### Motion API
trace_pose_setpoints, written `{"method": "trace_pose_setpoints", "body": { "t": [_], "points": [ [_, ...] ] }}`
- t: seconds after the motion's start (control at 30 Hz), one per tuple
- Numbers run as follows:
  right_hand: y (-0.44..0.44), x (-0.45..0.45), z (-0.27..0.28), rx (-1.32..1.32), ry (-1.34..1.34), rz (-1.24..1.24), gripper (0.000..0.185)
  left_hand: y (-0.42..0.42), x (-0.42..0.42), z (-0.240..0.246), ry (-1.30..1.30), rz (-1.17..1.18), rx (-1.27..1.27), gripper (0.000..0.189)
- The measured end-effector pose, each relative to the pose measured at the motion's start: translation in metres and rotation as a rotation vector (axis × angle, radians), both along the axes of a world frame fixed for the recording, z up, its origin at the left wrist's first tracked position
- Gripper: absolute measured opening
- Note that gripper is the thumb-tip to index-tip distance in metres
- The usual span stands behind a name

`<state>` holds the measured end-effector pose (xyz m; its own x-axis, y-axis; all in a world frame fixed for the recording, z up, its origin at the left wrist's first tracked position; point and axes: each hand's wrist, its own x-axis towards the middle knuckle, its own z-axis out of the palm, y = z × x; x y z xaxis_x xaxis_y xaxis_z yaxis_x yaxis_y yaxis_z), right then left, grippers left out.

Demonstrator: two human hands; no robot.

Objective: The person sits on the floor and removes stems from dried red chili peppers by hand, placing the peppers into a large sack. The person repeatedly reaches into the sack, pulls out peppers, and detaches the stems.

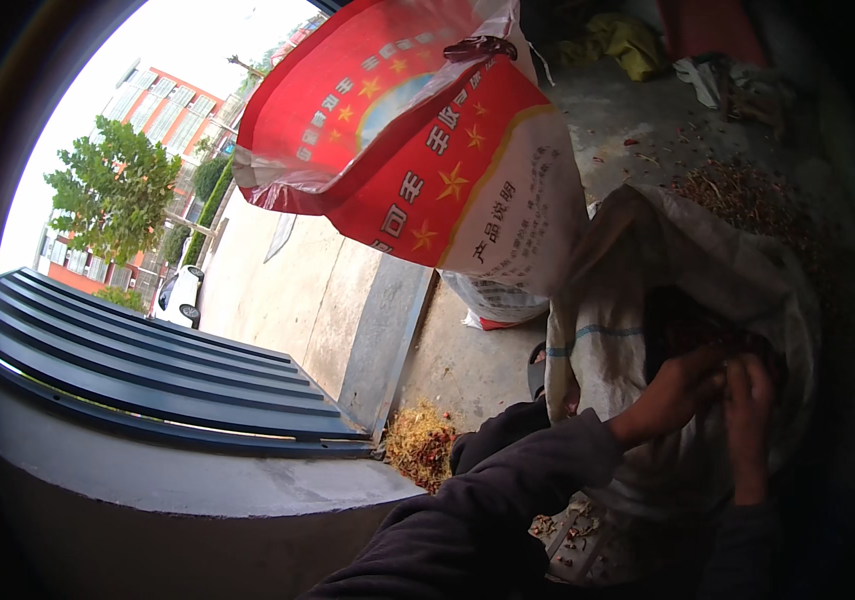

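Observation:
My left hand [666, 397] and my right hand [748, 405] meet fingertip to fingertip over the mouth of a pale woven sack [607, 367]. Their fingers are bent as if pinching, but shadow hides whether anything small is between them. Dark reddish contents [697, 330] show dimly inside the sack; they are too dark to name. A blue stripe crosses the sack's side, and its rim is folded outward. Left of it rises a large red and white printed bag [427, 180], its mouth gaping, with yellow stars and writing on it.
A heap of straw-coloured stems and red bits [420, 442] lies by the doorway. More dry stems [742, 199] are strewn behind the sack. A blue ribbed metal door [157, 367] stands at the left. A sandalled foot [538, 367] is beside the sack. Outside, a white car [178, 295] is parked.

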<state>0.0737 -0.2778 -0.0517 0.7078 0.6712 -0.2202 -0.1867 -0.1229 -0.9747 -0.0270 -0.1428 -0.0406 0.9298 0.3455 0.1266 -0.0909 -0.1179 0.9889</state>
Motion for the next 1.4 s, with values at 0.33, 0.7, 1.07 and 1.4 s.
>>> {"method": "trace_pose_setpoints", "body": {
  "t": [0.33, 0.7, 1.07, 1.4],
  "points": [
    [0.0, -0.009, 0.015, -0.156, -0.863, 0.056, 0.024, 0.023, -0.006, -0.012, 0.102, 0.009, 0.626, 0.03],
    [0.002, -0.008, -0.001, 0.2, -0.375, 0.011, 0.023, 0.018, -0.008, 0.025, 0.418, -0.016, -0.217, 0.018],
    [0.009, -0.004, -0.001, 0.192, -0.327, 0.006, 0.019, 0.021, -0.004, 0.029, 0.476, -0.006, -0.247, 0.013],
    [-0.003, -0.023, -0.01, -0.197, -1.076, 0.236, 0.007, 0.029, -0.019, 0.013, 0.598, -0.173, 0.61, 0.018]
  ]
}}
